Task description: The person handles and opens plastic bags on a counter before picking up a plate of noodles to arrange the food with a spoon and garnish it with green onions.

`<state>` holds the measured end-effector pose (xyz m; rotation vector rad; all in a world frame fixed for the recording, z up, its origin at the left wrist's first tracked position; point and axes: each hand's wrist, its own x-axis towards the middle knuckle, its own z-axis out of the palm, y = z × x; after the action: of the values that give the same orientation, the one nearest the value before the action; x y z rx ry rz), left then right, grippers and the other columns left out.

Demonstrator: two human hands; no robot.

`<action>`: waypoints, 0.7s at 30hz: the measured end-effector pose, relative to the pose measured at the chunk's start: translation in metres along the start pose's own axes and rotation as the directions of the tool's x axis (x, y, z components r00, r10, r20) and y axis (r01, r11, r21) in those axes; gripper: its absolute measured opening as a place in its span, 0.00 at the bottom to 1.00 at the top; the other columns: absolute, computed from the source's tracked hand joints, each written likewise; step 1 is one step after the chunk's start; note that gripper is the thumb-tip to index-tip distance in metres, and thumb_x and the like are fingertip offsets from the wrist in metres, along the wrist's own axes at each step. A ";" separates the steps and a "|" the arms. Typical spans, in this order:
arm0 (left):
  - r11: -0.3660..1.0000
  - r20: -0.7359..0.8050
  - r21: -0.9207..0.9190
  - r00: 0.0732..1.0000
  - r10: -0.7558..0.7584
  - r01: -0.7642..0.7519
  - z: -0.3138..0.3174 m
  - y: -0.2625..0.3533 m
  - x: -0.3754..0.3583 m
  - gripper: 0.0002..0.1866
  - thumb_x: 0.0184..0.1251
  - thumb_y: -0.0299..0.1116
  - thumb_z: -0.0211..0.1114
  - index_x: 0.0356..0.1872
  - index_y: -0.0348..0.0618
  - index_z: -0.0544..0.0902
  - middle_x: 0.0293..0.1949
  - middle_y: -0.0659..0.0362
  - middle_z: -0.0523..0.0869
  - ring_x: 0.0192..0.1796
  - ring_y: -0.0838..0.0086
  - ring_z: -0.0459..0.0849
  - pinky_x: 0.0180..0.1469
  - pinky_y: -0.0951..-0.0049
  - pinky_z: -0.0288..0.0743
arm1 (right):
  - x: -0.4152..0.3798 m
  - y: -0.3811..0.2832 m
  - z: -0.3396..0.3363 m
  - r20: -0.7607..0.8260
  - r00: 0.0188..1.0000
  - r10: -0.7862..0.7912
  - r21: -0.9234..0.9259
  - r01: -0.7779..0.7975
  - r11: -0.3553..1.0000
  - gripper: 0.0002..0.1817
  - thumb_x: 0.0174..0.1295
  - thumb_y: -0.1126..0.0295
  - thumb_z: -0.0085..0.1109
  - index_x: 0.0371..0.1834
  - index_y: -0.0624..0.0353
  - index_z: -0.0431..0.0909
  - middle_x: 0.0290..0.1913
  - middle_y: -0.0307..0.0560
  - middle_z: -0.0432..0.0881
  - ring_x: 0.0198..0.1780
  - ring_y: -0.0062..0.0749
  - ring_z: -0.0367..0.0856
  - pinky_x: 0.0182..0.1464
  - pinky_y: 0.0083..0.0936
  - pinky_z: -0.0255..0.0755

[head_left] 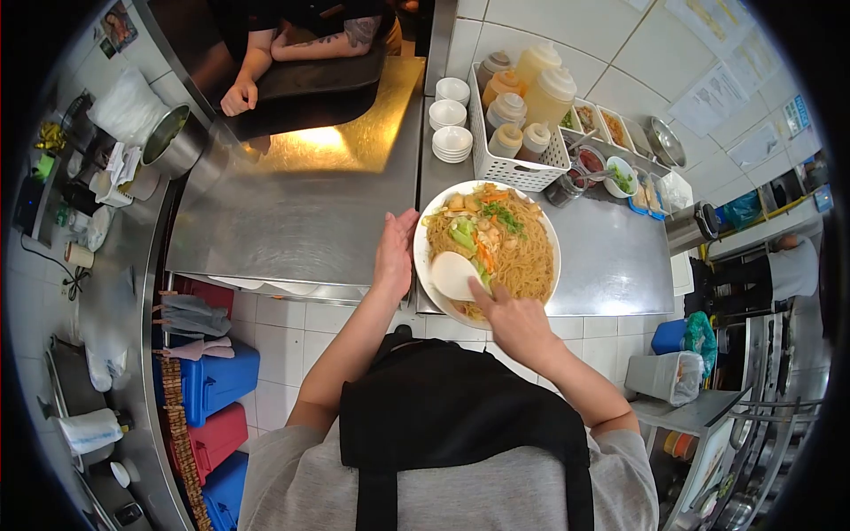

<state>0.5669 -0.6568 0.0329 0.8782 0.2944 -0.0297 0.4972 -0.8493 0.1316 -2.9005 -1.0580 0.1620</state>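
Observation:
A white plate heaped with noodles, carrot strips and greens stands near the front edge of the steel counter. My left hand rests against the plate's left rim, its fingers stretched out and nothing in its palm. Over the plate's lower part, my right hand touches a white spoon lying on the food; its index finger points along the handle, and the handle is mostly hidden beneath the hand. Chopped green herbs lie on top of the noodles.
Behind the plate stand stacked white bowls and a white basket of sauce bottles. Small containers and a green-filled bowl are at right. Across the counter, a person's forearms rest by a black tray. Another person is at far right.

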 end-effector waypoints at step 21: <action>0.999 0.046 0.031 0.999 -0.028 0.027 0.001 0.004 0.031 0.34 0.67 0.56 0.32 0.60 0.36 0.61 0.60 0.49 0.66 0.62 0.65 0.63 0.64 0.69 0.53 | 0.071 0.033 -0.003 -0.029 0.993 0.118 -0.116 -0.120 0.986 0.25 0.49 0.74 0.47 0.55 0.60 0.66 0.23 0.53 0.78 0.25 0.43 0.79 0.25 0.35 0.72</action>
<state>0.5975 -0.6520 0.0287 0.9026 0.2627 -0.0804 0.5726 -0.8287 0.1260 -3.0649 -0.9211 0.0741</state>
